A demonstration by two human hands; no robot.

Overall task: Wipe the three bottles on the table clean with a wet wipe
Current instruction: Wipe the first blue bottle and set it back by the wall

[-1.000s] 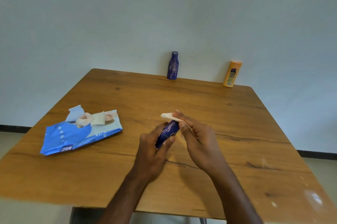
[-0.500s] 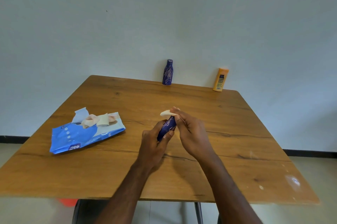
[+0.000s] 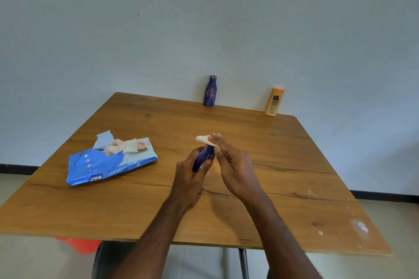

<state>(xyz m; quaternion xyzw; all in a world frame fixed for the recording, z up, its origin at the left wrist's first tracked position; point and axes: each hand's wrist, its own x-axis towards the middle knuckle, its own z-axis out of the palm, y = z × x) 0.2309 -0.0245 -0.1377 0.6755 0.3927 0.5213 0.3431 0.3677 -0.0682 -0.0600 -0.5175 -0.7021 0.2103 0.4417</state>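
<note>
The left hand (image 3: 189, 173) is gripping a small dark purple bottle with pale line-work (image 3: 203, 157) just right of the frame's centre, fingers and thumb wrapped round its lower half, its grip full of bottle. The right hand (image 3: 235, 165) is pinching a folded white wet wipe (image 3: 204, 139) against the bottle's top end, so its grip is narrow and closed on the wipe. Compared with a second ago, the pair of hands is sitting a touch higher and further from the near edge of the brown wooden worktop (image 3: 283, 188), and the wipe is riding at the cap end while the bottle is showing less of its body. My read: the rubbing is working up toward the neck of this first bottle, with two more to go.

Those two are waiting at the far edge, upper middle of the frame: a matching tall dark purple bottle (image 3: 210, 91) and, to its right, an orange plastic bottle with a label (image 3: 274, 101), both upright and well apart from the hands. The blue wet-wipe packet (image 3: 106, 163) is lying open at the left, a wipe poking out.

The held bottle's cap is hiding behind wipe and fingers. Something orange-red (image 3: 79, 244) under the worktop is blurred and I can't name it.
</note>
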